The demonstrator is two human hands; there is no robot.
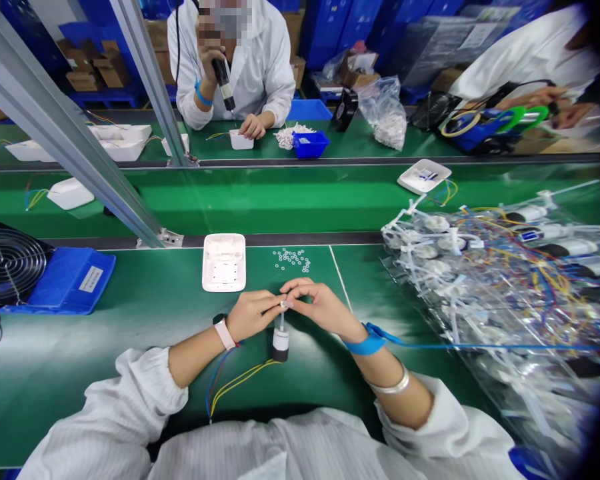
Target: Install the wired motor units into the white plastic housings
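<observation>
1. Closest to me, yellow wires (240,375) make a bend over the green table (325,380). They join the black end of a white-and-black part.
2. I see the white-and-black part (281,341) in the middle, between the two arms. Its thin stem points away from me, up to the fingertips.
3. The left hand (250,315) has its thumb and fingers pinched on the small white tip of that stem.
4. The right hand (325,305) comes from the other side and pinches the same tip. A blue strap (367,341) goes around its wrist.
5. On my right is a big pile of parts (500,267), with wires and clear plastic.
6. Just past the hands, tiny white rings (293,256) lie scattered. A white tray (224,263) sits left of them. Far left, a black fan (10,263) is beside a blue box (97,263).
7. Farther off, on a green strip (280,207), I see a white dish (424,175) on the right.
8. Across from me, a co-worker (275,67) holds a black tool (223,83) above a small white case (241,139).
</observation>
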